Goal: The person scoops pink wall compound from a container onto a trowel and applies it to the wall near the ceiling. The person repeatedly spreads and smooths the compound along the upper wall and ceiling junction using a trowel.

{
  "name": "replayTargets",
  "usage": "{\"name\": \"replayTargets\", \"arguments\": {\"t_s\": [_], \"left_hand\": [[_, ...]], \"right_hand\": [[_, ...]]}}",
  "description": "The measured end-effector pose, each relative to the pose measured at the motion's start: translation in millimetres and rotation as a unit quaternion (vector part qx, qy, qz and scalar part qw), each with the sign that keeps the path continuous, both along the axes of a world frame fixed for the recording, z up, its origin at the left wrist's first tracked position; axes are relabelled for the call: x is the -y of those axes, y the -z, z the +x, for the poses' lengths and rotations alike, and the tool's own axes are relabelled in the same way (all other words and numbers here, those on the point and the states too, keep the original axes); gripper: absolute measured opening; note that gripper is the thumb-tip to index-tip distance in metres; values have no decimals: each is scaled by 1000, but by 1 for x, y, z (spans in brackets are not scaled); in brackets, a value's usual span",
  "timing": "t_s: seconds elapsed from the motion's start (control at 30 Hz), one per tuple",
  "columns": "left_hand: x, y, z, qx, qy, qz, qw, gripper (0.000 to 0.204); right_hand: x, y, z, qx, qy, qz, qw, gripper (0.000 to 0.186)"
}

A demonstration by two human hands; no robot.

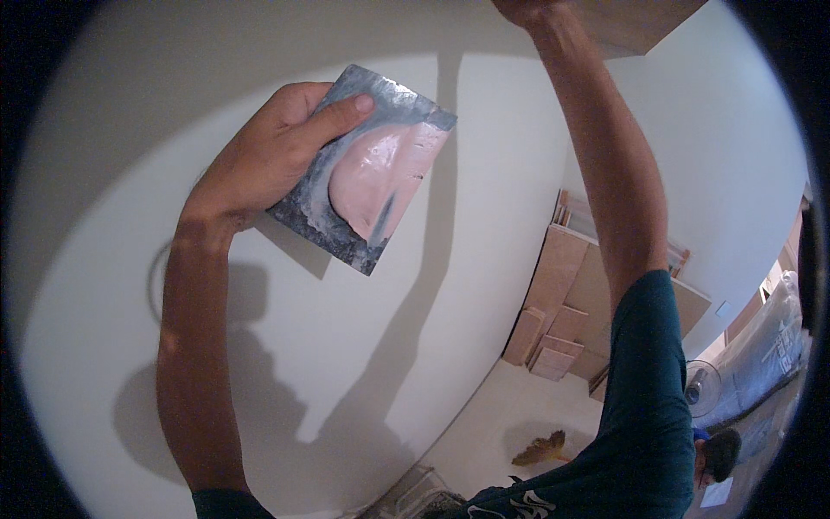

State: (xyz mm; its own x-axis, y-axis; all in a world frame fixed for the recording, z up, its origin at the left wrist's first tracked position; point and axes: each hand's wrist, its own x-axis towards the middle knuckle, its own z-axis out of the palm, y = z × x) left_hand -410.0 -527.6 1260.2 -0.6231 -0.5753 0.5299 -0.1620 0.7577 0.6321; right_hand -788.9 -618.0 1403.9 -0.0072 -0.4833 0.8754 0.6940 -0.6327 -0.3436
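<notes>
My left hand [268, 147] grips a flat, square-edged grey metal plate [298, 199], with the thumb pressed on its upper face. On that plate lies a thick, smooth mound of pink putty [367, 177], spread out to the right edge. The metal around the putty is smeared with greyish residue. My right arm reaches up high, and only a bit of my right hand [521, 10] shows at the top edge. Its fingers, and anything in them, are out of the picture.
A pale wall [346, 372] carries shadows of my arms. Brown board [644, 22] overhangs at upper right. Wooden panels [553, 277] lean lower right, near a brown fan-shaped thing [538, 448]. Another person [719, 454] is beside a plastic-wrapped bundle [756, 355] and a round fan [702, 382].
</notes>
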Motion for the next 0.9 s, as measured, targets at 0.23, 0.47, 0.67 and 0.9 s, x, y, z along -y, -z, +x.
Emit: {"name": "replayTargets", "arguments": {"t_s": [0.23, 0.47, 0.67, 0.9], "left_hand": [[7, 4, 9, 0, -2, 13, 1000, 45], [-5, 2, -4, 2, -10, 19, 1000, 46], [-3, -4, -9, 46, -56, 19, 997, 44], [-19, -17, 2, 89, -119, 12, 989, 49]], "right_hand": [[9, 22, 27, 10, -32, -43, 999, 31], [3, 71, -37, 102, 89, 13, 991, 35], [-23, 61, -161, 35, 101, 180, 978, 32], [15, 9, -163, -52, 87, 136, 986, 28]]}}
